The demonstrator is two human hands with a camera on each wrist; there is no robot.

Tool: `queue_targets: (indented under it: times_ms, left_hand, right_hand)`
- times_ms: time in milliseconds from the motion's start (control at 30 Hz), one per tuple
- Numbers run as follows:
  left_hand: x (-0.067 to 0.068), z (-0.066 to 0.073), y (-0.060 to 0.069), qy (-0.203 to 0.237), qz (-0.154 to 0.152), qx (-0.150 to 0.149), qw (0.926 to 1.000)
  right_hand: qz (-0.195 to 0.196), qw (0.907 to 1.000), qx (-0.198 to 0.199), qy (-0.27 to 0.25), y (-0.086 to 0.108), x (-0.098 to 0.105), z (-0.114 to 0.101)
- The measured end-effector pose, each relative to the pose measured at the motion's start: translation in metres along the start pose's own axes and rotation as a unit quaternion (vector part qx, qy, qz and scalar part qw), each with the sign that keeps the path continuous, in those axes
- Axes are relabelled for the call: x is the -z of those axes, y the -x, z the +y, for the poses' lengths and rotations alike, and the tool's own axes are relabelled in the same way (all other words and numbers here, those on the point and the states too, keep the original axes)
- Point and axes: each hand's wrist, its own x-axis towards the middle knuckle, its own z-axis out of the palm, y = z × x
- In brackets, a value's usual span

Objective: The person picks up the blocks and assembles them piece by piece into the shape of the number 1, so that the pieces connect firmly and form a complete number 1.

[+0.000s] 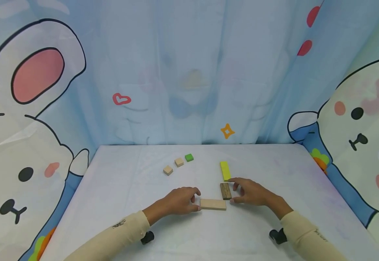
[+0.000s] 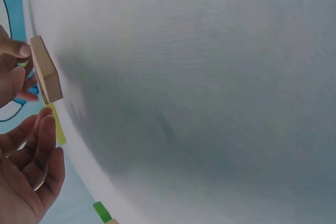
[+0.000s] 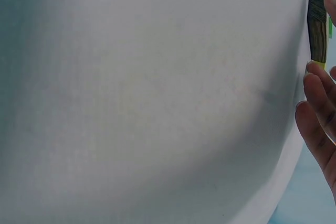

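A light wooden plank [image 1: 213, 204] lies flat on the table, long side across the head view. Beside its left end is my left hand [image 1: 176, 201], fingers loosely bent and thumb tip at the plank's corner. A dark brown block [image 1: 225, 191] sits just behind the plank's right end, with a yellow block [image 1: 225, 171] behind it, nearly in line. My right hand [image 1: 253, 192] is at their right side, index fingertip by the yellow block's near end, thumb by the dark block's near corner. Whether the fingertips touch the blocks, I cannot tell. The right wrist view shows the dark block [image 3: 317, 27] between thumb and fingers.
Two small light wooden cubes [image 1: 168, 170] and a green cube [image 1: 189, 157] stand in a slanting row further back, left of the yellow block. The white table [image 1: 127, 181] ends at a blue patterned curtain [image 1: 189, 72].
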Motion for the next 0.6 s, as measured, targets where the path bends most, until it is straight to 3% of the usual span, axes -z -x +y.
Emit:
queue_targets:
  times_ms: [300, 600]
  left_hand:
    - [-0.0076, 0.0053, -0.0037, -0.026, -0.001, -0.005, 0.9996]
    - [-0.0106, 0.0095, -0.0059, -0.048, 0.008, -0.034, 0.9983]
  right_hand:
    - [-0.003, 1.0, 0.0, -0.006, -0.0018, -0.0025, -0.0023]
    - [-0.008, 0.9999, 0.008, -0.013, -0.0069, -0.006, -0.0013]
